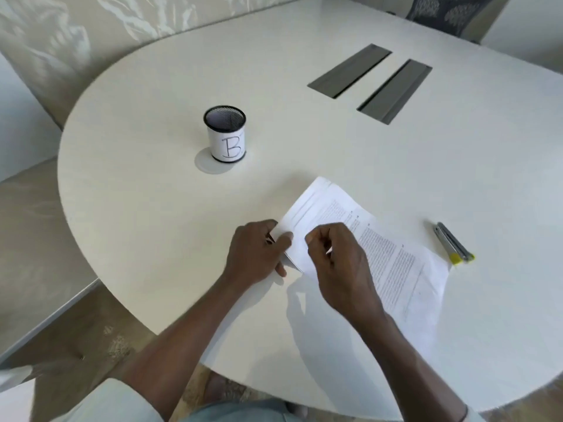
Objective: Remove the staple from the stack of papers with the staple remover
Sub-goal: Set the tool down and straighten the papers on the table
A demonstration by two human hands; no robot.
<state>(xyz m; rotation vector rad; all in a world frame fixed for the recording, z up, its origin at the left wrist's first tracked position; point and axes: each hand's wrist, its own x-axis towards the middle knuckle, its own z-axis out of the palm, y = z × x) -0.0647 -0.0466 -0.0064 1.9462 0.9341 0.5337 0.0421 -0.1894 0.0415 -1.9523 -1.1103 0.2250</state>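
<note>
Stack of papers (359,239) pinched at its corner by both hands — left (259,254), right (338,263), mesh cup (225,135) interior unclear

A white rounded table (152,208) carries a mesh pen cup (224,134) labelled "B", a stack of printed papers (393,257) near the front edge, and a metal staple remover (453,243) with a yellow tip just right of the papers. Two grey cable flaps (370,82) sit flush further back.
</note>
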